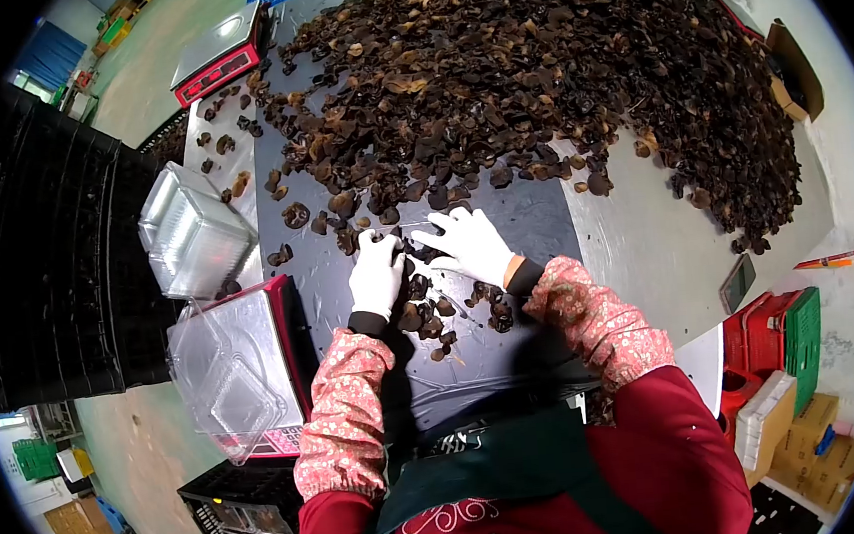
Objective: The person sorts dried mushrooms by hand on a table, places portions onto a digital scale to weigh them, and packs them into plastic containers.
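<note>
Both hands wear white gloves over a dark table surface [533, 208]. My left hand [377, 274] has its fingers bent in over dark dried pieces; what its fingertips touch is hidden. To its right, my right hand [470, 247] spreads its fingers, the tips reaching toward the left hand at the edge of some pieces. Loose dark pieces [429, 317] lie below and between the hands. A large heap of the same brown-black, curled pieces [532, 68] covers the table beyond them.
An open clear plastic container [231, 383] rests on a red scale [286, 323] at the left. Stacked clear containers [193, 230] stand behind it. Another scale [220, 57] is farther back. A phone-like flat object [737, 283] lies at the right edge, above red crates [749, 342].
</note>
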`<state>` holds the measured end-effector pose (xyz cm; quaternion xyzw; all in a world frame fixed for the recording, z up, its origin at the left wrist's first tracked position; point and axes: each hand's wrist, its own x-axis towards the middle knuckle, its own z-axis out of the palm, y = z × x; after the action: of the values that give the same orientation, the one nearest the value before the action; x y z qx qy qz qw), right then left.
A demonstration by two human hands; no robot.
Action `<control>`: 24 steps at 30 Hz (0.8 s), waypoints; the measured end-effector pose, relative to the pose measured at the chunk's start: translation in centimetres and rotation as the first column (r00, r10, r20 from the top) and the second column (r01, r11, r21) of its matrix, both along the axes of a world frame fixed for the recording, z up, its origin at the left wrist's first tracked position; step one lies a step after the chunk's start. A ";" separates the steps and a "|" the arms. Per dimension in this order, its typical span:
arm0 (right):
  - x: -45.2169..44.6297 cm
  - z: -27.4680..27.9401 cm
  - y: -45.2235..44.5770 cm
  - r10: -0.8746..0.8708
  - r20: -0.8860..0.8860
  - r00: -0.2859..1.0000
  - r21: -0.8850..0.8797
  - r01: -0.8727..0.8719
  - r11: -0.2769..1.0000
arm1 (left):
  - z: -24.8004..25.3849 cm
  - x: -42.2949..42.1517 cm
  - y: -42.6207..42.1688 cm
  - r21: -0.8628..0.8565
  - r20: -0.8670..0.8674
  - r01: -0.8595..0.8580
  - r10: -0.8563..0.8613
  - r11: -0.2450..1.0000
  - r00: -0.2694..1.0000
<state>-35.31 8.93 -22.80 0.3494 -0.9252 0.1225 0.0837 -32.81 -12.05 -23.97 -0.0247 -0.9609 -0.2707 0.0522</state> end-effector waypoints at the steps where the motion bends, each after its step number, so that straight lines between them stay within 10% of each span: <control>1: -0.5 -0.6 0.3 0.053 -0.013 0.999 -0.036 -0.053 0.998 | -0.2 0.1 0.0 0.048 0.003 -0.036 0.036 0.998 0.999; 7: -0.9 -1.9 1.7 -0.098 0.189 0.977 -0.461 0.176 0.869 | 1.0 2.3 -2.1 0.501 -0.202 -0.094 0.221 0.860 0.954; 9: -0.8 -1.1 1.9 -0.163 0.398 0.903 -0.544 0.375 0.750 | 7.4 6.0 -2.8 0.844 0.164 -0.247 0.209 0.477 0.964; 11: -0.7 -0.3 2.4 -0.127 0.539 0.832 -0.607 0.489 0.626 | 10.6 9.2 -5.4 0.897 0.192 -0.249 0.185 0.366 0.964; 15: -0.2 2.2 2.0 -0.158 0.460 0.874 -0.612 0.441 0.656 | 15.0 15.5 -14.2 0.738 0.095 -0.290 0.332 0.610 0.938; 19: 2.0 8.1 -5.9 0.228 0.694 0.683 -0.653 0.464 0.599 | 16.4 20.5 -21.7 0.658 0.039 -0.308 0.377 0.687 0.925; 20: 2.4 8.7 -8.9 0.292 0.530 0.796 -0.735 0.260 0.626 | 16.0 21.5 -23.4 0.690 0.149 -0.367 0.374 0.624 0.916; 24: 7.9 15.4 -21.2 0.595 0.692 0.409 -0.722 0.386 0.574 | 12.7 22.8 -26.8 0.345 -0.066 -0.272 0.312 0.898 0.948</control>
<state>-27.44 -12.27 -7.36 0.2108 -0.6158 0.7019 -0.2892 -9.96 -38.86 -11.27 0.1129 -0.8895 -0.4154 0.1530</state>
